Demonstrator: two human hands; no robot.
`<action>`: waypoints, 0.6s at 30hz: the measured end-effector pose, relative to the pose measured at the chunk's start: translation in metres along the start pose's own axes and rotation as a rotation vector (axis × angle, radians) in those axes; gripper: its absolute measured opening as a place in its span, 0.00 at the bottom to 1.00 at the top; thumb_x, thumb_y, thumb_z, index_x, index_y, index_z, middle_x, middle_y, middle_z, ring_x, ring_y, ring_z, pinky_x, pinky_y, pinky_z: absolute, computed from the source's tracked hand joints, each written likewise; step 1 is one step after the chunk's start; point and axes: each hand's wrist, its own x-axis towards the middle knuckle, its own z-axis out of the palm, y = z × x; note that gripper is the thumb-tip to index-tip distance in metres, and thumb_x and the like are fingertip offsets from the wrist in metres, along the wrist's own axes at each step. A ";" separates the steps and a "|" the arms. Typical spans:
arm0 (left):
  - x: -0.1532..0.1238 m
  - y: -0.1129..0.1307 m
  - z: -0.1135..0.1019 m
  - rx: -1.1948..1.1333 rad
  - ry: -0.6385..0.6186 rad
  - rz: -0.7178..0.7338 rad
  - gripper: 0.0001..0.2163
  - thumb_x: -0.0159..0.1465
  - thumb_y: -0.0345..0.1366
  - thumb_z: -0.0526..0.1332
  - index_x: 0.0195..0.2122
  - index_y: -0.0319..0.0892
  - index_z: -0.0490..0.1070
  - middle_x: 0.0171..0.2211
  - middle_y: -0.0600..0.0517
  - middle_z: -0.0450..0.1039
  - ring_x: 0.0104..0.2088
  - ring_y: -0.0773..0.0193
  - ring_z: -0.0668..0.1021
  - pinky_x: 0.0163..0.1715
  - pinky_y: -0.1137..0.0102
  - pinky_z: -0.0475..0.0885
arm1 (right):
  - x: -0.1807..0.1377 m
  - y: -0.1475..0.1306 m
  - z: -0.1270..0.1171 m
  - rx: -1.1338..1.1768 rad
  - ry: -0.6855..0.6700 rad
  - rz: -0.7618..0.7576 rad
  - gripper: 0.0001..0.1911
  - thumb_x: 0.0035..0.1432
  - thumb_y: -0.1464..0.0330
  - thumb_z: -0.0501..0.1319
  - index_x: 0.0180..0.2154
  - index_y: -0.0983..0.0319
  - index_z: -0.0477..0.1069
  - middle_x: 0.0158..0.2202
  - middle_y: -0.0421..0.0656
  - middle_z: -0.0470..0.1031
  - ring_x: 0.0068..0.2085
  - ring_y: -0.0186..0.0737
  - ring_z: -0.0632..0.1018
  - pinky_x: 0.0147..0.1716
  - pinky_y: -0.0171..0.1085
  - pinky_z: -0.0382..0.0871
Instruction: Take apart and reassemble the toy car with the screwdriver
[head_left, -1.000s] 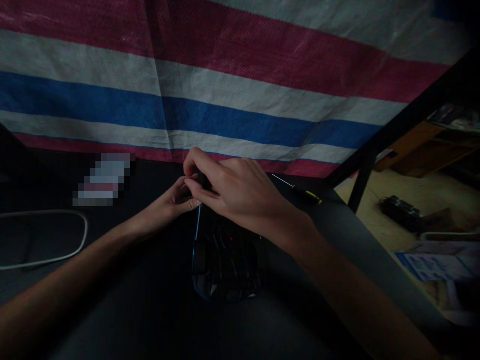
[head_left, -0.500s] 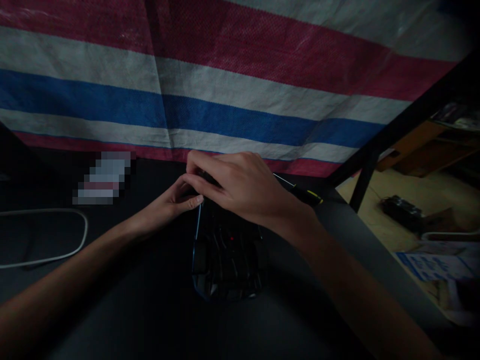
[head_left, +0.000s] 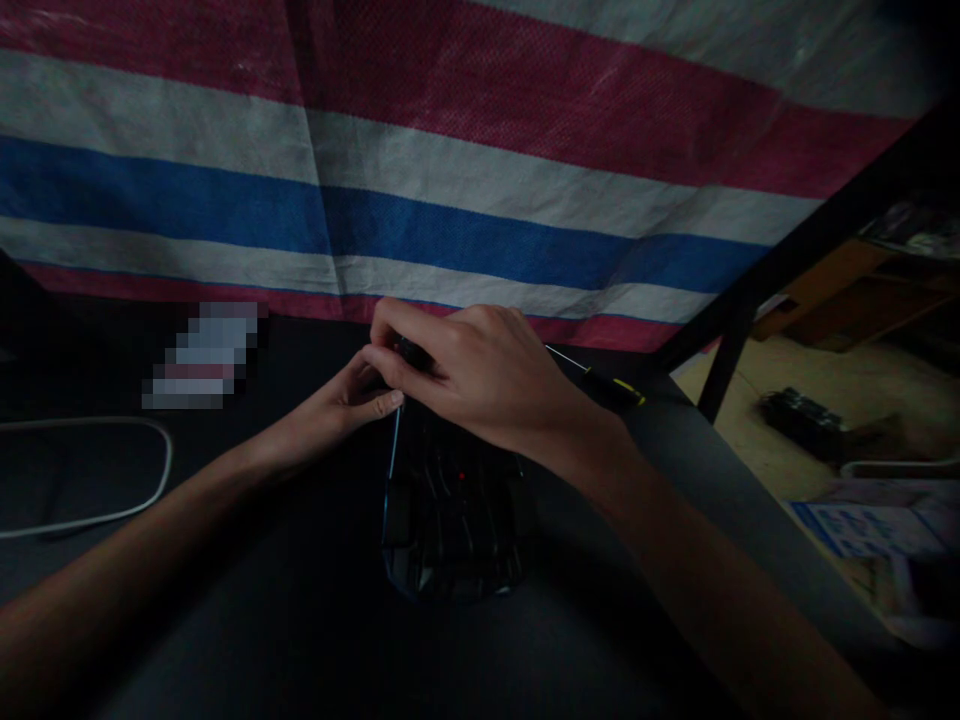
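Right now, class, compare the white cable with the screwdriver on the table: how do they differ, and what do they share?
The cable is white and curves in a loop; the screwdriver is dark with yellow marks and straight. The cable lies at the far left; the screwdriver lies just beyond the right hand gripping the black device. Both rest on the dark table, unheld.

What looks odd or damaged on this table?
The black device seems to lie open, with inner parts and a red dot showing; it is too dark to tell damage. The left hand and right hand hold its far end. A screwdriver lies loose behind the right hand.
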 end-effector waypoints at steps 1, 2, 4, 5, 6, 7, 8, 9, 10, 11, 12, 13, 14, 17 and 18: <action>-0.001 0.001 0.000 0.000 0.006 -0.005 0.21 0.64 0.43 0.71 0.57 0.48 0.72 0.49 0.47 0.82 0.61 0.42 0.76 0.63 0.50 0.69 | 0.000 0.001 -0.001 0.018 0.007 0.005 0.13 0.74 0.62 0.53 0.51 0.59 0.72 0.36 0.39 0.79 0.36 0.38 0.77 0.35 0.36 0.58; -0.001 0.001 0.001 -0.003 0.011 -0.013 0.22 0.64 0.42 0.71 0.58 0.48 0.71 0.52 0.47 0.81 0.62 0.42 0.75 0.63 0.50 0.69 | 0.000 0.002 -0.001 0.037 0.008 0.006 0.12 0.72 0.65 0.54 0.51 0.59 0.72 0.38 0.39 0.79 0.37 0.37 0.77 0.35 0.36 0.59; -0.002 0.002 0.002 -0.026 0.012 -0.023 0.25 0.65 0.42 0.70 0.61 0.49 0.68 0.58 0.46 0.78 0.63 0.43 0.75 0.64 0.51 0.69 | 0.000 0.005 0.001 0.061 0.003 -0.001 0.12 0.70 0.67 0.55 0.53 0.59 0.70 0.38 0.39 0.79 0.36 0.36 0.77 0.35 0.35 0.59; -0.002 0.001 0.002 -0.042 0.005 -0.024 0.26 0.65 0.43 0.70 0.63 0.49 0.67 0.60 0.45 0.76 0.63 0.43 0.75 0.64 0.50 0.69 | 0.001 0.007 0.004 0.061 0.012 0.000 0.12 0.70 0.68 0.55 0.52 0.59 0.71 0.36 0.38 0.79 0.34 0.36 0.76 0.34 0.35 0.59; -0.002 0.001 0.002 -0.055 -0.005 -0.024 0.27 0.65 0.43 0.70 0.64 0.49 0.65 0.62 0.45 0.75 0.64 0.43 0.74 0.64 0.49 0.68 | 0.002 0.008 0.008 0.052 0.035 0.014 0.11 0.71 0.68 0.55 0.52 0.59 0.71 0.35 0.37 0.78 0.32 0.35 0.76 0.34 0.35 0.59; -0.001 0.001 0.003 -0.063 -0.014 -0.025 0.29 0.65 0.44 0.70 0.65 0.49 0.64 0.63 0.44 0.74 0.64 0.43 0.74 0.65 0.49 0.68 | 0.003 0.010 0.014 0.041 0.077 0.041 0.11 0.71 0.67 0.55 0.51 0.58 0.72 0.33 0.37 0.78 0.31 0.35 0.75 0.33 0.35 0.58; -0.001 0.001 0.003 -0.066 -0.019 -0.028 0.30 0.65 0.44 0.70 0.66 0.50 0.63 0.65 0.44 0.72 0.65 0.43 0.73 0.66 0.48 0.67 | 0.004 0.011 0.021 0.031 0.139 0.084 0.10 0.72 0.66 0.55 0.50 0.58 0.72 0.33 0.37 0.78 0.30 0.34 0.75 0.32 0.35 0.58; -0.001 0.001 0.003 -0.066 -0.018 -0.035 0.30 0.65 0.44 0.70 0.67 0.50 0.63 0.66 0.44 0.70 0.66 0.43 0.71 0.67 0.47 0.65 | 0.005 0.013 0.028 0.029 0.206 0.137 0.10 0.72 0.65 0.55 0.50 0.58 0.72 0.33 0.37 0.78 0.30 0.34 0.75 0.32 0.35 0.57; -0.001 0.002 0.003 -0.065 -0.012 -0.047 0.31 0.66 0.44 0.70 0.67 0.50 0.62 0.68 0.43 0.68 0.68 0.43 0.70 0.68 0.47 0.64 | 0.006 0.015 0.035 0.040 0.267 0.182 0.11 0.73 0.63 0.55 0.49 0.58 0.73 0.33 0.37 0.78 0.30 0.34 0.75 0.31 0.35 0.57; -0.001 0.003 0.004 -0.064 -0.007 -0.063 0.31 0.66 0.44 0.70 0.68 0.50 0.61 0.69 0.43 0.66 0.69 0.43 0.69 0.68 0.46 0.63 | 0.007 0.017 0.041 0.059 0.311 0.213 0.12 0.74 0.60 0.55 0.49 0.58 0.73 0.33 0.37 0.78 0.29 0.34 0.75 0.31 0.35 0.57; -0.001 0.004 0.004 -0.064 -0.001 -0.078 0.32 0.66 0.44 0.70 0.68 0.49 0.61 0.69 0.42 0.65 0.69 0.43 0.68 0.68 0.46 0.63 | 0.007 0.020 0.046 0.088 0.344 0.224 0.14 0.74 0.58 0.54 0.49 0.59 0.72 0.33 0.37 0.78 0.29 0.33 0.75 0.31 0.34 0.58; -0.002 0.005 0.005 -0.064 0.004 -0.091 0.32 0.66 0.44 0.70 0.69 0.48 0.60 0.70 0.41 0.65 0.70 0.43 0.67 0.68 0.46 0.63 | 0.007 0.023 0.049 0.128 0.376 0.222 0.15 0.75 0.57 0.53 0.50 0.59 0.72 0.34 0.37 0.78 0.30 0.33 0.75 0.32 0.34 0.59; -0.002 0.007 0.005 -0.064 0.009 -0.100 0.32 0.66 0.44 0.70 0.69 0.48 0.61 0.70 0.41 0.65 0.69 0.43 0.68 0.68 0.46 0.64 | 0.005 0.028 0.050 0.177 0.414 0.210 0.15 0.75 0.58 0.52 0.50 0.59 0.71 0.35 0.37 0.77 0.31 0.33 0.76 0.33 0.34 0.61; -0.003 0.009 0.006 -0.067 0.017 -0.100 0.30 0.66 0.44 0.70 0.67 0.48 0.63 0.70 0.41 0.63 0.69 0.43 0.69 0.68 0.46 0.64 | -0.014 0.050 0.043 0.283 0.584 0.251 0.14 0.76 0.58 0.50 0.50 0.60 0.68 0.37 0.39 0.75 0.34 0.35 0.76 0.36 0.34 0.64; -0.003 0.009 0.006 -0.072 0.016 -0.099 0.30 0.66 0.44 0.70 0.66 0.48 0.63 0.71 0.41 0.62 0.69 0.43 0.69 0.68 0.46 0.64 | -0.024 0.060 0.038 0.267 0.623 0.320 0.15 0.75 0.57 0.50 0.49 0.59 0.67 0.36 0.39 0.74 0.32 0.36 0.74 0.34 0.35 0.63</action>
